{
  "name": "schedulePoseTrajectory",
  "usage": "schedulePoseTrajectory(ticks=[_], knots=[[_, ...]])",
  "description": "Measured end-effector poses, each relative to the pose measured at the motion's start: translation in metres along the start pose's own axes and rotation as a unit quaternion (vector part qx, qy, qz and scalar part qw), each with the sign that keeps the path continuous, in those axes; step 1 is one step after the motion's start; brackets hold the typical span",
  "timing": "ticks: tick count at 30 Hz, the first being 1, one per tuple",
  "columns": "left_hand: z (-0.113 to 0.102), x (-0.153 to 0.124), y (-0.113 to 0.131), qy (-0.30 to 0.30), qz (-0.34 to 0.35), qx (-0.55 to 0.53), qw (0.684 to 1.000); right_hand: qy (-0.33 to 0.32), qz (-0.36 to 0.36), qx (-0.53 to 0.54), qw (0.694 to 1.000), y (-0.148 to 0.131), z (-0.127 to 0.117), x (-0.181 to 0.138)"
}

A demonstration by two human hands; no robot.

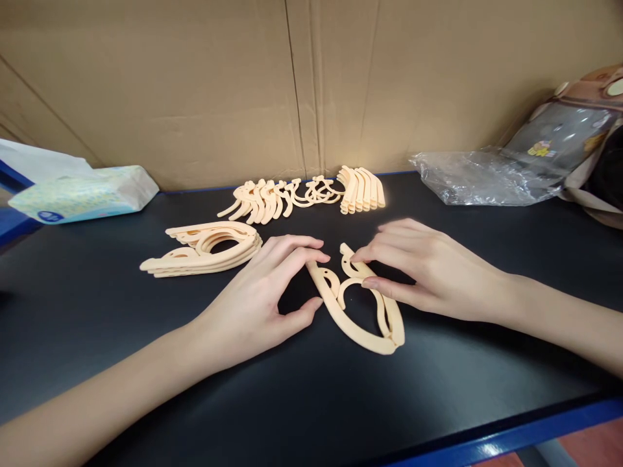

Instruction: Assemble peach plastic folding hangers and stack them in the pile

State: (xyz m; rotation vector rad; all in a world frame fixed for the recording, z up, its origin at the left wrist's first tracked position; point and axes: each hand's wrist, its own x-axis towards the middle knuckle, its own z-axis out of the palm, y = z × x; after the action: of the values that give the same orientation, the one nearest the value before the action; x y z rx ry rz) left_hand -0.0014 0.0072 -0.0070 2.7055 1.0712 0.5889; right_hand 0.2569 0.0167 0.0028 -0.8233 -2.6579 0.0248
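A cream plastic folding hanger (346,322) lies on the black table in front of me, its two arms folded toward each other and its joint end nearest me. My left hand (272,288) has its fingertips over the far end of the left arm, with the thumb against that arm's outer edge. On the other arm, my right hand (421,269) grips with thumb and index finger near the curved hook piece. Left of my left hand lies a stack of several folded hangers (214,256); my left fingers partly overlap its right end.
Along the back edge are loose curved hanger arms (265,200), ring-like hook pieces (316,191) and a row of straighter arms (361,189). A tissue pack (97,191) sits at the left. At the right are a clear plastic bag (479,175) and a transparent-panelled bag (559,133). Cardboard (204,84) stands behind.
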Motion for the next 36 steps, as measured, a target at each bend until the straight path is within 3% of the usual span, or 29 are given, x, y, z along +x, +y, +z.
schedulePoseTrajectory(ticks=[10, 29, 36], knots=[[0.0049, -0.0022, -0.0030, -0.037, 0.010, -0.014, 0.999, -0.087, -0.035, 0.125, 0.988, -0.0099, 0.0049, -0.0004], [0.0070, -0.0060, -0.0051, -0.074, 0.020, -0.008, 0.997, -0.080, -0.041, 0.090, 0.992, -0.0063, 0.0050, 0.0000], [0.0035, -0.0028, -0.0020, -0.058, 0.027, -0.021, 0.998, -0.057, -0.028, 0.088, 0.994, -0.0039, 0.0058, -0.0010]])
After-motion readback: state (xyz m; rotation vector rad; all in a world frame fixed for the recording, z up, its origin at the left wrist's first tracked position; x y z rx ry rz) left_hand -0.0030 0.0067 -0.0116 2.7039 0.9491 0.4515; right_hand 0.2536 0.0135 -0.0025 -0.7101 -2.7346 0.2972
